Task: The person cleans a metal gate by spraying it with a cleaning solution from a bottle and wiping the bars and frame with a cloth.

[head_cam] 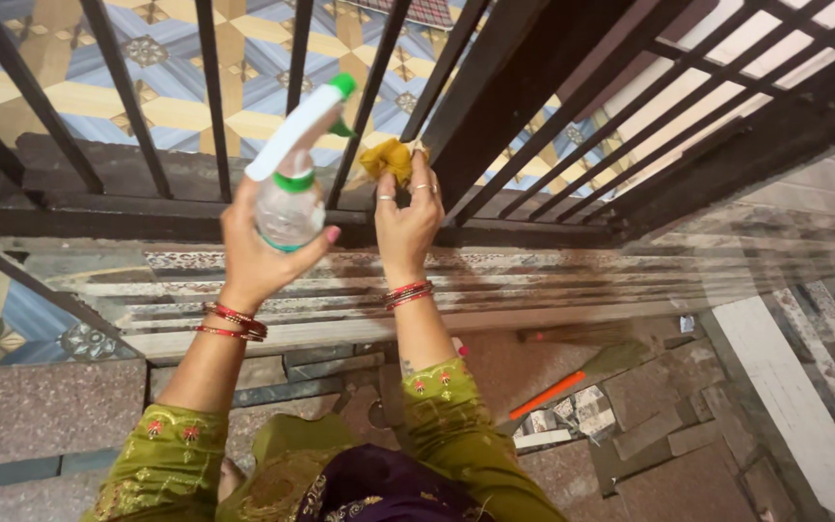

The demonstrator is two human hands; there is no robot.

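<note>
Head view showed our left hand (261,253) gripping the spray bottle (294,164) while our right hand (406,220) pinched the yellow cloth (388,158) against a railing bar (456,116). We judged that a loosened pinch could drop the cloth through the bars.

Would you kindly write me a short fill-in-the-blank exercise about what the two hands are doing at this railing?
1. The left hand holds a clear spray ____ with a white and green head.
2. The right hand presses a ____ cloth against a bar of the black metal railing.
3. Both wrists wear ____ bangles.

Missing words: bottle; yellow; red
</note>
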